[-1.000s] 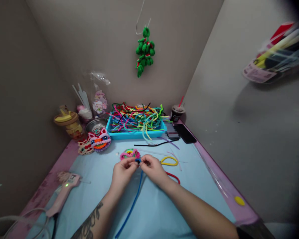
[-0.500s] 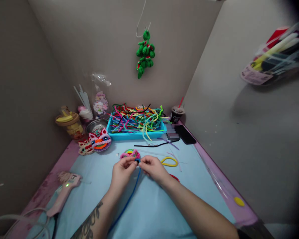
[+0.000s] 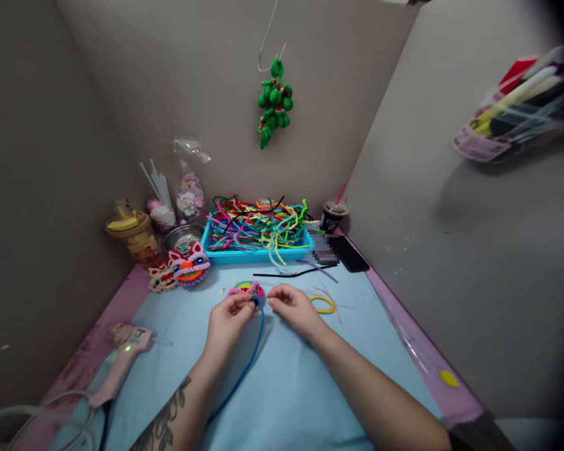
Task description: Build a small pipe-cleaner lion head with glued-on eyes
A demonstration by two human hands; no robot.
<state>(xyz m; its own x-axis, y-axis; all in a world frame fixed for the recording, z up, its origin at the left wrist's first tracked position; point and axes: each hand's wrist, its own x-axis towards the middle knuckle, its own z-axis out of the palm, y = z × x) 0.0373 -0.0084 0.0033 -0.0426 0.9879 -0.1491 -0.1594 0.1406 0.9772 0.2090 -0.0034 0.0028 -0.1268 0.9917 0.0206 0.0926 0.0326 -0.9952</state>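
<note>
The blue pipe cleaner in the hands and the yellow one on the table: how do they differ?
The blue pipe cleaner is a long open curve, its end pinched by the left hand; the yellow pipe cleaner is a closed loop lying untouched beyond the right hand. Both are fuzzy wire.

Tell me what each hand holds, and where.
Left hand pinches the blue pipe cleaner at its coiled top end. Right hand is beside it; its hold cannot be told.

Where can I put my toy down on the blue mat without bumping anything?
The mat is bare between the glue gun and the left hand, and also right of the right hand, before the pink edge. It is crowded near the back: tray of pipe cleaners, lion faces, yellow loop, phone.
</note>
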